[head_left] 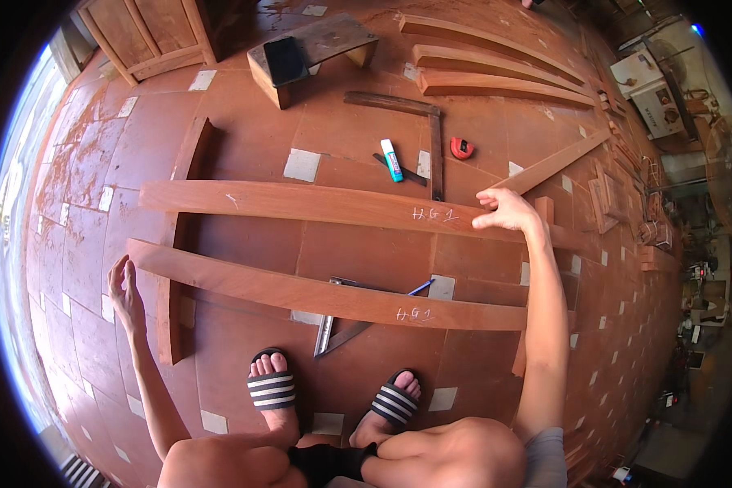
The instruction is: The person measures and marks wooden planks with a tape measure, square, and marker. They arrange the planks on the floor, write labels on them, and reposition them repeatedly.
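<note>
Two long reddish wooden beams lie crosswise before me, each with white chalk marks: the far beam (317, 203) and the near beam (301, 294). A wooden bearer (169, 325) runs beneath their left ends. My left hand (127, 294) is just off the left end of the near beam, fingers stretched and holding nothing. Over the right part of the far beam is my right hand (508, 211), thumb and fingers apart; whether it touches the wood I cannot tell. Partly under the near beam lie a metal-edged square (324, 335) and a blue pen (420, 287).
Beyond the beams lie a dark wooden square (437, 150), a white-and-teal tube (391, 161) and a red tape measure (461, 148). A low wooden stool (333, 45) bears a phone (285, 62). Several curved beams (496, 57) lie at the far right.
</note>
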